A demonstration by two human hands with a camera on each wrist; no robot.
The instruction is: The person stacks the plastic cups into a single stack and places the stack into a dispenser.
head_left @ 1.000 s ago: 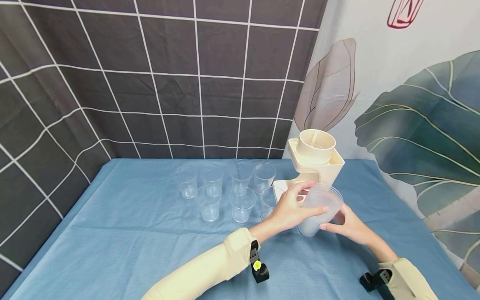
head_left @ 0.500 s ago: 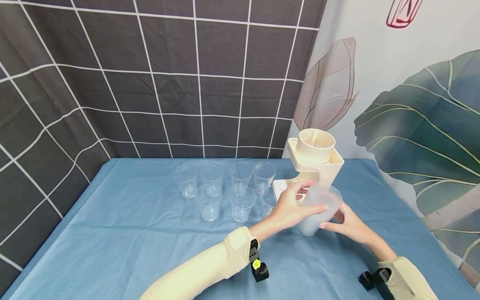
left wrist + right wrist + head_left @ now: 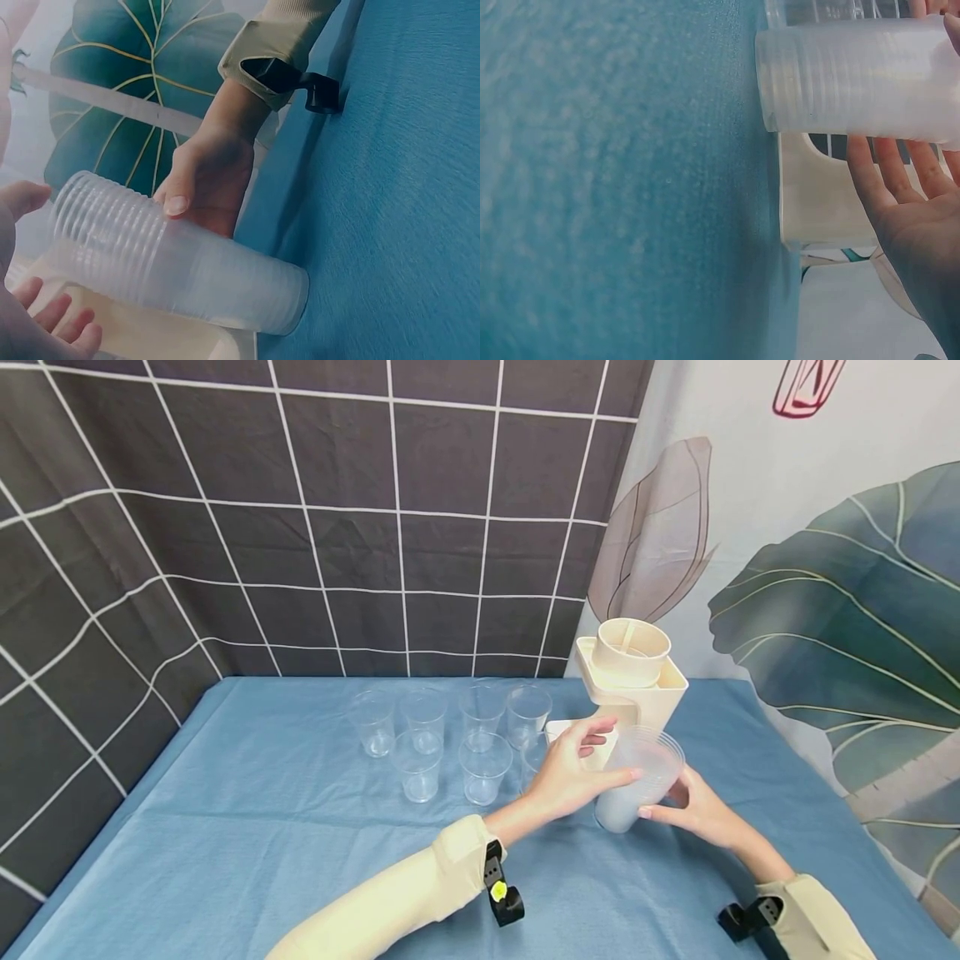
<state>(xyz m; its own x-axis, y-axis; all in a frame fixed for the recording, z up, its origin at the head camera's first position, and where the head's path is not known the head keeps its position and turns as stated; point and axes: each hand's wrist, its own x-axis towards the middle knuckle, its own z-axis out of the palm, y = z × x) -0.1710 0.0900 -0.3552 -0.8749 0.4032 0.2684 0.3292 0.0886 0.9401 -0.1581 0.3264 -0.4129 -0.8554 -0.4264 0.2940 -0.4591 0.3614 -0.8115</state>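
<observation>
A stack of clear plastic cups (image 3: 637, 789) stands upright on the blue cloth, its bottom touching the cloth in the left wrist view. My right hand (image 3: 703, 814) holds the stack from the right, with the thumb on the near side and the fingers (image 3: 890, 171) behind it. On the other side my left hand (image 3: 567, 774) is spread, its thumb (image 3: 28, 196) near the ribbed rims. Its other fingers stand apart from the stack. Whether the left thumb touches the cups I cannot tell.
Several single clear cups (image 3: 482, 770) stand in two rows left of the hands; one (image 3: 532, 752) is partly hidden behind the left hand. Behind the stack stands a cream-coloured dispenser (image 3: 632, 670) with a round open top. Dark and patterned cloths hang behind the table.
My left hand has loosened from the stack and drawn slightly left, its fingers spreading away. The right hand and the stack stay in place.
</observation>
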